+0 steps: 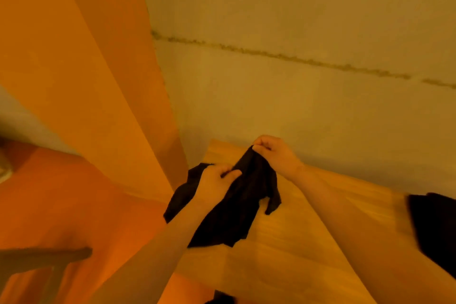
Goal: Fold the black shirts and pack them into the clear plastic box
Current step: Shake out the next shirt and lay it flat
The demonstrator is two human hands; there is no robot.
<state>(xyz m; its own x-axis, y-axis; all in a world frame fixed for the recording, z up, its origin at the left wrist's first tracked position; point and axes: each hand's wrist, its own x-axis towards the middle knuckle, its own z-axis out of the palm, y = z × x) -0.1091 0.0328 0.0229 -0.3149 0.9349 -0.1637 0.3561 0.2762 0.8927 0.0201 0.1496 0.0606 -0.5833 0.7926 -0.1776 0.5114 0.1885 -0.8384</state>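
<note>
Black shirt [232,207] hangs bunched over the table [308,242], long axis running far-right to near-left. Right hand [274,153] pinches its far end; left hand [217,182] grips the middle, nearer.

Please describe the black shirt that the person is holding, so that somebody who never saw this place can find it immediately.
Find the wooden table against the pale wall. Near its far left corner, the black shirt hangs crumpled between both hands: the right hand pinches its top, and the left hand grips it lower. Unlike the dark cloth at the table's right edge, it is lifted.
</note>
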